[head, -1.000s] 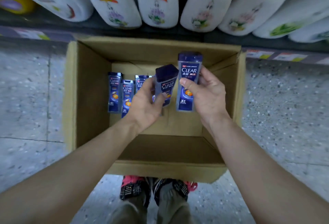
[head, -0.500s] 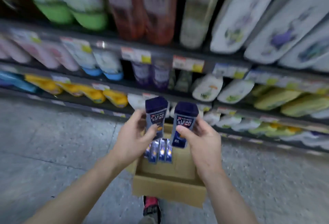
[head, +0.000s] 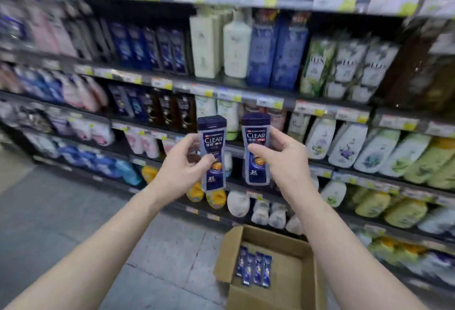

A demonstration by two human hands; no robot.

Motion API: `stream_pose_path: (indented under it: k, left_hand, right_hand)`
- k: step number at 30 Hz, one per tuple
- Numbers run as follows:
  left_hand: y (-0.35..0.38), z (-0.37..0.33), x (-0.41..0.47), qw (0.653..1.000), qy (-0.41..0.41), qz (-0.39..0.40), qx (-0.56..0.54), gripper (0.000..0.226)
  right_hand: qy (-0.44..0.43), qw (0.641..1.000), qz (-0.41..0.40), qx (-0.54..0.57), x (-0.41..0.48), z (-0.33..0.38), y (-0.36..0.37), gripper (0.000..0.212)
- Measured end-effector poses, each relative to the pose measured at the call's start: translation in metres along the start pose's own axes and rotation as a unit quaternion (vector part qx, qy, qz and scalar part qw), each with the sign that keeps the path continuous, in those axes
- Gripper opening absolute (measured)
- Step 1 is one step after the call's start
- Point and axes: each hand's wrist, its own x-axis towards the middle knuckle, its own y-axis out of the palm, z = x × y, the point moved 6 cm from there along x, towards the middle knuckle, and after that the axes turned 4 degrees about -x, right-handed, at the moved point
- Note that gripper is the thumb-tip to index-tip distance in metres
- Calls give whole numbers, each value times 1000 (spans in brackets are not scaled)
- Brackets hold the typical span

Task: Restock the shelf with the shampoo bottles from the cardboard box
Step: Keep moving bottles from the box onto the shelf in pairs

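My left hand (head: 182, 167) grips one dark blue CLEAR shampoo bottle (head: 212, 137) upright. My right hand (head: 280, 159) grips a second CLEAR shampoo bottle (head: 256, 132) upright beside it, the two a little apart. Both are held at chest height in front of the shelf (head: 221, 90). The open cardboard box (head: 290, 285) stands on the floor below my right arm, with several more blue bottles (head: 253, 269) lying side by side in it. Similar dark blue bottles (head: 147, 46) stand on an upper shelf to the left.
Shelves full of bottles and refill pouches fill the view: white and blue pump bottles (head: 236, 46) up the middle, white and green pouches (head: 384, 152) at the right. Grey speckled floor (head: 73, 216) lies to the left of the box.
Both hands have lifted the two bottles out of the box and up in front of the shelves. My view has swung up from the box to the shelf rows.
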Motion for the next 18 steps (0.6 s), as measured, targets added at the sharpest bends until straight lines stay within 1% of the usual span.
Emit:
stream_pose_path:
  k: [2, 8, 14, 18]
  left_hand:
    - [-33, -28, -14, 1000, 12, -11, -6, 25]
    - [-133, -81, -35, 999, 29, -14, -6, 21]
    - [-241, -83, -34, 998, 49, -39, -9, 21]
    - [-316, -65, -21, 998, 46, -29, -15, 21]
  right_hand:
    - [-16, 1000, 13, 18, -12, 39, 21, 39]
    - [-72, 995, 47, 45, -29, 138, 92, 42]
    - [-118, 990, 62, 36, -31, 196, 183, 35]
    - [-124, 990, 65, 36, -23, 215, 255, 36]
